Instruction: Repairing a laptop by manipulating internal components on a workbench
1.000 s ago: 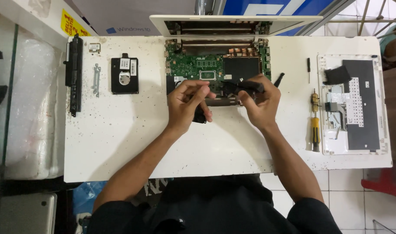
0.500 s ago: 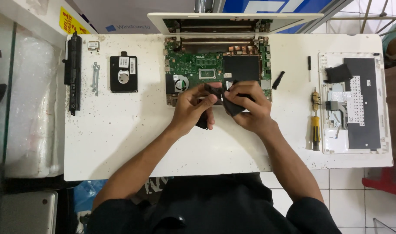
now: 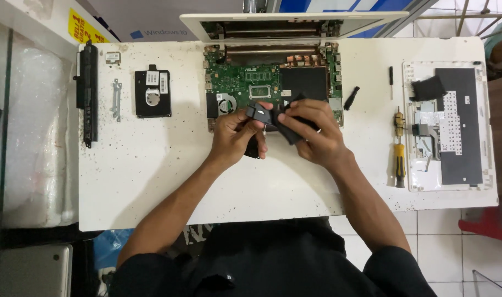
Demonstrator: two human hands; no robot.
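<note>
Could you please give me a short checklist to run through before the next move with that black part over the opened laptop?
1. Black plastic part held by both hands: ok, left hand and right hand both grip it.
2. Part lifted off the green circuit board: cannot tell, the hands hide its underside.
3. Yellow-handled screwdriver close by: ok, it lies right of the hands.
4. Black rectangular drive parked apart: ok, left of the laptop.
5. White keyboard cover out of the way: ok, at the white table's right end.
</note>
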